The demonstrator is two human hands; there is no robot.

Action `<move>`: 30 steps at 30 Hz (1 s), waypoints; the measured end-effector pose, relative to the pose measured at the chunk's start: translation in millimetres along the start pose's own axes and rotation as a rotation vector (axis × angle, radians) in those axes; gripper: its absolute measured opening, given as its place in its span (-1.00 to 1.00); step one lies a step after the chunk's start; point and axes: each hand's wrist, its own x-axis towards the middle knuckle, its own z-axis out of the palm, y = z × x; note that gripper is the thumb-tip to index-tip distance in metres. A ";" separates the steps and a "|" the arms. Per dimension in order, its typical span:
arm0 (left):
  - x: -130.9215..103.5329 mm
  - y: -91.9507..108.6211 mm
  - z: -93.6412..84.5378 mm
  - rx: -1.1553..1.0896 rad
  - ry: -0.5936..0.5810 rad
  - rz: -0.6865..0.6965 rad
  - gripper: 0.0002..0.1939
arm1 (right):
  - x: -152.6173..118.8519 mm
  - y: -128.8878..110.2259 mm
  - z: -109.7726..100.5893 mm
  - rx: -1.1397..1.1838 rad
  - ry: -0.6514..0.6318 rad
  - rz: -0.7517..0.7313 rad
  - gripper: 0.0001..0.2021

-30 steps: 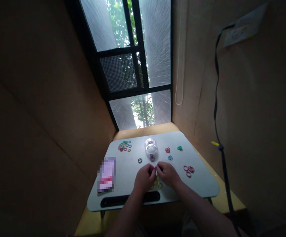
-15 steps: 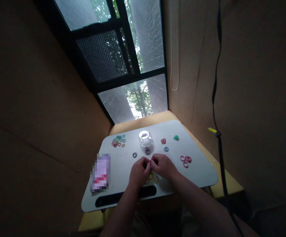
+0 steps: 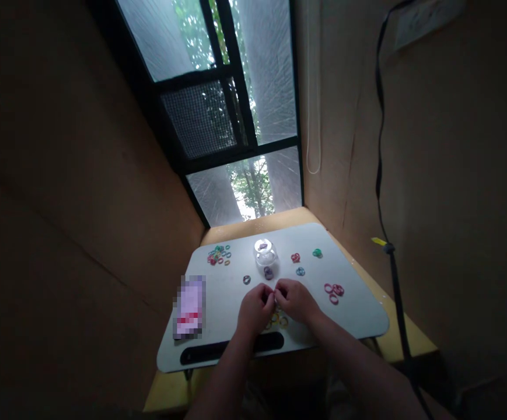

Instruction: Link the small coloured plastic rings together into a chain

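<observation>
My left hand (image 3: 257, 308) and my right hand (image 3: 296, 300) meet above the white lap table (image 3: 222, 294), thumbs and fingertips pinched together. What sits between the fingertips is too small and too covered to name. Under the hands lie several yellow rings (image 3: 283, 321), partly hidden. Just beyond the fingers is a small purple cluster of rings (image 3: 268, 272), in front of a clear round jar (image 3: 265, 255). A dark ring (image 3: 247, 280) lies to the left of the jar, and a blue cluster (image 3: 300, 271) to the right.
Mixed coloured rings (image 3: 219, 255) are heaped at the back left. Red (image 3: 296, 258), green (image 3: 318, 253) and pink rings (image 3: 334, 293) form separate groups on the right. A blurred purple packet (image 3: 191, 306) lies at the left. A black strap (image 3: 380, 146) hangs at the right, beside the window (image 3: 253, 175).
The whole view has shifted, so the table appears slightly lower and further right. Both hands stay pinched together over the same spot; the ring groups look unmoved.
</observation>
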 end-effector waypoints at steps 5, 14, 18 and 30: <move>-2.0 -1.7 -0.6 -0.007 0.010 0.014 -0.86 | -1.7 -0.4 2.5 -0.009 0.010 -0.008 -0.84; -2.9 -4.8 1.0 -0.004 0.023 0.010 -0.86 | -2.1 1.3 7.0 -0.052 0.016 -0.013 -0.83; -3.3 -3.6 -0.4 -0.010 0.023 0.011 -0.86 | -1.8 0.7 7.2 -0.062 0.016 -0.013 -0.83; -3.1 -0.5 -3.5 -0.014 0.012 -0.001 -0.90 | -2.1 2.6 9.0 -0.076 0.029 -0.021 -0.84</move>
